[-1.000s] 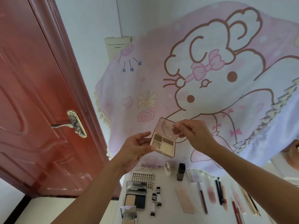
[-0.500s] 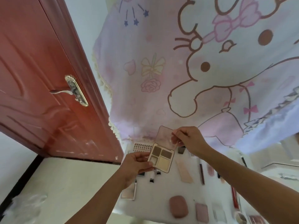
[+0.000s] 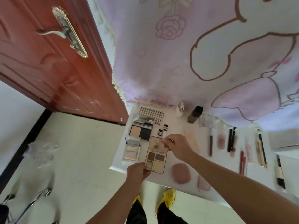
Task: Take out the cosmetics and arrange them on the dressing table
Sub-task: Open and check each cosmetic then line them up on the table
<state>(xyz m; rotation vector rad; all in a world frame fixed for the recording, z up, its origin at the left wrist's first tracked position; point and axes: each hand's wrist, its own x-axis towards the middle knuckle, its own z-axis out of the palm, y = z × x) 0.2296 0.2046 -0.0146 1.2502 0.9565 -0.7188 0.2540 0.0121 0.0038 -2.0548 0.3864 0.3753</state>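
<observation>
An open eyeshadow palette [image 3: 155, 160] with several brown and beige pans is low over the front left of the white dressing table [image 3: 215, 188]. My left hand [image 3: 137, 172] pinches its near left corner. My right hand [image 3: 177, 147] pinches the right edge of its clear pink lid [image 3: 156, 142], which is folded back. Two open powder compacts [image 3: 140, 132] [image 3: 131, 150] lie to the left of the palette, and a pink puff case [image 3: 180, 173] lies to its right.
Lipsticks, pencils and tubes [image 3: 231, 141] lie in a row on the right of the table. A dark bottle [image 3: 195, 114] and a sheet of nail tips [image 3: 151, 114] stand at the back under a pink cartoon cloth [image 3: 194, 54]. A red door [image 3: 48, 54] stands left.
Both hands have lowered the open palette from in front of the cloth down to the table's front left. The view has tilted down onto the table and floor.
</observation>
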